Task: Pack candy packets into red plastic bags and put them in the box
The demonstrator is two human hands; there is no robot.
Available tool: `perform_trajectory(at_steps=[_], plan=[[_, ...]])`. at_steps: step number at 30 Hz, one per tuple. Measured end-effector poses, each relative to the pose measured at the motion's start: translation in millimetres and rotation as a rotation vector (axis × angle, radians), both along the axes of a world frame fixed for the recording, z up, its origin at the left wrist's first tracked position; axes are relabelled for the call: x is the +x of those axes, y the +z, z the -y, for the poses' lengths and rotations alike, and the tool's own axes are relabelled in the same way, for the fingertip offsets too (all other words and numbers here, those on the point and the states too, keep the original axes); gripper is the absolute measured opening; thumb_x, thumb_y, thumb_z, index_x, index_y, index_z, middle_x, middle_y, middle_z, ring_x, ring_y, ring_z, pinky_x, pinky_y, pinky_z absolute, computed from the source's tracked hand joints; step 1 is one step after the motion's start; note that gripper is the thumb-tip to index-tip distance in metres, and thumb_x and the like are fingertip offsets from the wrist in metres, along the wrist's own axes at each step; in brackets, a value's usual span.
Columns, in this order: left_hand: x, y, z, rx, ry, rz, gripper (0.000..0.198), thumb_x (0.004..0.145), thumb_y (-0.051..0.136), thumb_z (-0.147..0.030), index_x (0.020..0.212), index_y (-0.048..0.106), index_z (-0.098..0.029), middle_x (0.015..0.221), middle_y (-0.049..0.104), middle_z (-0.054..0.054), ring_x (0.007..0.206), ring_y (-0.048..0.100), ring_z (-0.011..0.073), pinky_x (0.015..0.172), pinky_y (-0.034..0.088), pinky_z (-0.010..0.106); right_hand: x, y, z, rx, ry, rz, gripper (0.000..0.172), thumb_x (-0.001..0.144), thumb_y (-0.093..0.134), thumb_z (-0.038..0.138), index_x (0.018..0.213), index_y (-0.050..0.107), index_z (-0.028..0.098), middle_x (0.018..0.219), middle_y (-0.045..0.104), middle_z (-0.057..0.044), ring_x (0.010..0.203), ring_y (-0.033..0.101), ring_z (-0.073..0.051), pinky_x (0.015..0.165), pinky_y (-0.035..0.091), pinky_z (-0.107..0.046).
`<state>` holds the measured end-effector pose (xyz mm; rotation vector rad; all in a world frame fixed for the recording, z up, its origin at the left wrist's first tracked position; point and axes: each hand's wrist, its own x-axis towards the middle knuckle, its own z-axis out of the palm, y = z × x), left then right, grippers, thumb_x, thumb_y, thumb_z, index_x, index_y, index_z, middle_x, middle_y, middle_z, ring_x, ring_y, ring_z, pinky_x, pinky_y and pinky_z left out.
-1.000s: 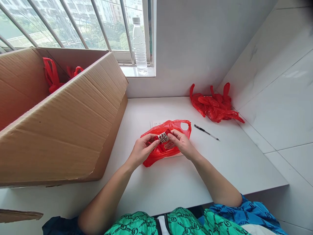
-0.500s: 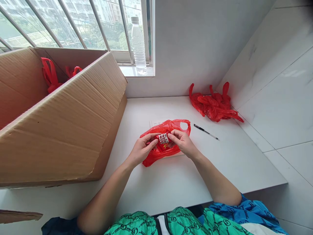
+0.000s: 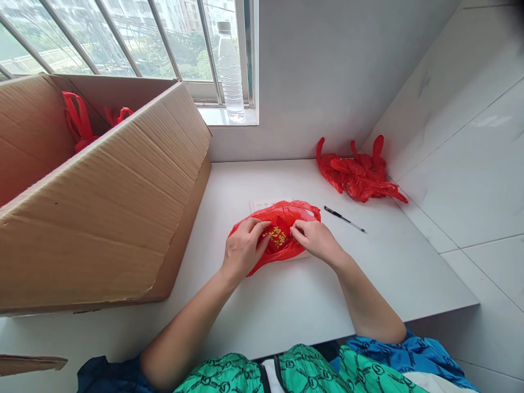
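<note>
A thin red plastic bag [image 3: 303, 207] lies spread open on the white table. Inside it sits a red packet [image 3: 277, 236] printed with gold characters. My left hand [image 3: 242, 245] covers the bag's left side, its fingers curled over the film and the thumb beside the packet's left edge. On the opposite side, my right hand [image 3: 317, 240] has thumb and forefinger pinched together close to the packet's right edge. What is between those fingertips is too small to make out.
A large open cardboard box [image 3: 102, 218] holding red bags [image 3: 79, 120] stands at left. To the right lie a pen [image 3: 344, 218] and a heap of red plastic bags [image 3: 360, 174] against the wall. Printed paper [image 3: 260, 206] shows behind the bag. A bottle [image 3: 231, 76] stands on the sill.
The white label with a red character that showed between my fingers is no longer in sight; gold characters show instead. My left hand has turned over the bag, and my right has shifted slightly right.
</note>
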<state>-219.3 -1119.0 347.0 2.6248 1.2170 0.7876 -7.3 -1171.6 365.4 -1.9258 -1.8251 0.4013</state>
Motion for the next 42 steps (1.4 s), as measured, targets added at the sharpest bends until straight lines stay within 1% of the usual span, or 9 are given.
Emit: perform_trajectory(at_steps=[4,10,13,18,22,26,30,37,42], plan=[[18,-14.2,5,0.019,-0.089,-0.116,0.054,0.087,0.065,-0.038,0.137,0.053,-0.023,0.127,0.062,0.011,0.112,0.057,0.0320,0.086,0.047,0.041,-2,-4.8,0,-0.052,0.023,0.077,0.017,0.093,0.046,0.023,0.088,0.063,0.023,0.073,0.069,0.001,0.061,0.060,-0.015,0.055,0.034,-0.025],[9,-8.3,-1,-0.036,0.048,0.023,0.059,0.086,0.061,-0.031,0.143,0.046,-0.023,0.126,0.062,0.010,0.115,0.054,0.0314,0.083,0.048,0.038,0,-12.3,-2,-0.060,-0.088,0.304,0.009,0.093,0.055,0.027,0.095,0.063,0.023,0.073,0.070,-0.003,0.063,0.064,-0.020,0.054,0.030,-0.027],[0,-2.0,-6,-0.076,0.122,0.099,0.057,0.089,0.058,-0.037,0.143,0.045,-0.024,0.118,0.065,0.010,0.106,0.058,0.0298,0.082,0.049,0.038,-2,-14.7,-1,-0.007,-0.105,0.378,0.013,0.094,0.056,0.033,0.091,0.064,0.023,0.071,0.068,-0.004,0.062,0.063,-0.019,0.053,0.027,-0.028],[-5,-2.5,-10,-0.166,0.098,0.169,0.054,0.093,0.054,-0.039,0.144,0.044,-0.027,0.120,0.065,0.009,0.108,0.060,0.0283,0.088,0.048,0.039,-20,-22.1,-9,0.196,-0.009,0.306,0.028,0.100,0.046,0.042,0.098,0.065,0.022,0.092,0.070,-0.006,0.076,0.065,-0.018,0.054,0.030,-0.027],[-5,-3.2,-11,-0.191,0.088,0.195,0.053,0.095,0.052,-0.040,0.145,0.043,-0.027,0.130,0.063,0.008,0.113,0.060,0.0283,0.090,0.048,0.039,-36,-31.3,-21,0.094,-0.018,0.337,0.036,0.093,0.055,0.052,0.103,0.065,0.019,0.099,0.068,-0.009,0.072,0.065,-0.019,0.050,0.029,-0.028],[-7,-1.0,-12,-0.210,0.100,0.184,0.053,0.095,0.052,-0.041,0.144,0.042,-0.026,0.131,0.063,0.008,0.115,0.060,0.0287,0.087,0.050,0.038,-36,-31.0,-21,0.039,-0.041,0.340,0.029,0.090,0.059,0.045,0.105,0.065,0.020,0.101,0.068,-0.008,0.071,0.065,-0.020,0.051,0.033,-0.027],[-9,-2.5,-12,-0.201,0.111,0.176,0.052,0.095,0.052,-0.040,0.144,0.042,-0.027,0.128,0.064,0.007,0.113,0.061,0.0283,0.084,0.051,0.037,-17,-17.4,-10,0.093,-0.073,0.100,0.027,0.088,0.055,0.031,0.112,0.065,0.023,0.102,0.071,-0.005,0.077,0.066,-0.019,0.064,0.044,-0.029],[-4,-5.5,-7,-0.040,0.023,0.114,0.047,0.093,0.056,-0.041,0.138,0.050,-0.026,0.136,0.059,0.008,0.126,0.052,0.0290,0.094,0.050,0.041,5,1.1,-4,-0.050,0.168,-0.955,0.029,0.092,0.049,0.038,0.108,0.067,0.021,0.104,0.071,-0.005,0.078,0.070,-0.016,0.068,0.055,-0.028],[-3,7.6,-2,-0.058,-0.113,0.315,0.028,0.096,0.054,-0.038,0.120,0.061,-0.025,0.126,0.063,0.007,0.121,0.055,0.0247,0.103,0.044,0.042,-9,-1.4,-3,-0.169,0.274,-1.100,0.033,0.091,0.058,0.043,0.115,0.066,0.022,0.106,0.071,-0.005,0.083,0.071,-0.016,0.075,0.058,-0.029]])
